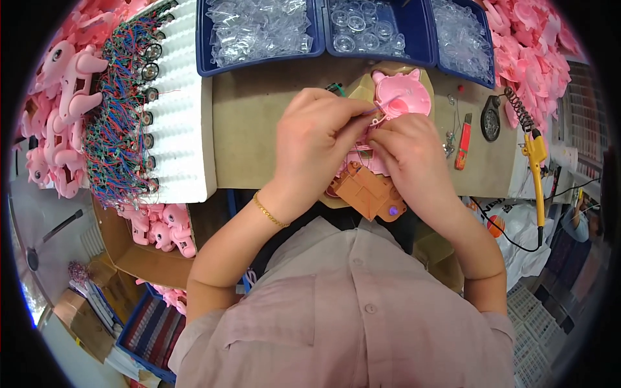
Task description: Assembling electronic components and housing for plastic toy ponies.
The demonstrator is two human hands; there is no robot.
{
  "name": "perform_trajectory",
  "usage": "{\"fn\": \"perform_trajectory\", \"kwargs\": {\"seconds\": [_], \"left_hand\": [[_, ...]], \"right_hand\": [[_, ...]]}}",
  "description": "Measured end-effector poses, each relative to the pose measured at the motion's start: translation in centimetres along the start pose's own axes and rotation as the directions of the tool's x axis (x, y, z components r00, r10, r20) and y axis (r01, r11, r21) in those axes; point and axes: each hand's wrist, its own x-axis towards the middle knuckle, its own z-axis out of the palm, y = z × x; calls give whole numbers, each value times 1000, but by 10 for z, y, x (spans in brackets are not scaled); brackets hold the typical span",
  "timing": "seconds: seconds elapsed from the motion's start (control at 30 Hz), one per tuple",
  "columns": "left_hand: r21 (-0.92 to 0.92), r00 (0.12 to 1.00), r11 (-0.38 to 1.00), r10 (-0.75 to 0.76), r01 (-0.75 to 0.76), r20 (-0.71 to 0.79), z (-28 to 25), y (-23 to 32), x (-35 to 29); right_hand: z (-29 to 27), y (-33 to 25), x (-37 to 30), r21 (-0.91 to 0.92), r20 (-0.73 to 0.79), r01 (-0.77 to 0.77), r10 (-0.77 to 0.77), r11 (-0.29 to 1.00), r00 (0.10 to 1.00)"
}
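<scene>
In front of me a pink toy animal shell (pixel 414 90) lies open, its hollow head part with small ears facing up. Attached or resting at its near end is an orange-brown plastic housing (pixel 369 194) with a purple spot at one corner. My left hand (pixel 314 142) is closed in a pinch over the shell, with a thin purplish wire showing at its fingertips. Close beside it, my right hand (pixel 414 152) pinches at the shell's middle; its fingers hide what they hold. A small green part (pixel 335 88) lies just beyond my left hand.
Blue bins (pixel 317 52) of clear plastic parts line the back. At left, wired speakers (pixel 123 116) lie on white foam (pixel 187 129) beside pink toy bodies (pixel 77 77). At right are a red cutter (pixel 463 142), a black oval object (pixel 491 119) and a hanging yellow screwdriver (pixel 535 155).
</scene>
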Motion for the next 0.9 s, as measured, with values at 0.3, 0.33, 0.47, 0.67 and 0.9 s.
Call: {"fn": "perform_trajectory", "kwargs": {"seconds": [0.3, 0.33, 0.47, 0.67, 0.9], "left_hand": [[150, 999, 988, 44, -46, 18, -22, 10, 9], [145, 998, 988, 52, -55, 24, -25, 12, 13], [37, 933, 967, -252, 251, 257, -36, 26, 25], [-614, 837, 575, -441, 541, 324, -37, 6, 6], [74, 990, 988, 137, -136, -14, -37, -11, -68]], "right_hand": [[-29, -39, -40, -6, 27, -118, 118, 993, 993], [-32, -52, -44, -90, 53, -164, 169, 982, 984], [-37, -55, -36, -29, 178, -205, 207, 978, 962], [-53, -24, -15, 176, 145, -49, 23, 983, 989], [-24, 0, -9, 174, 42, 145, -155, 974, 987]]}}
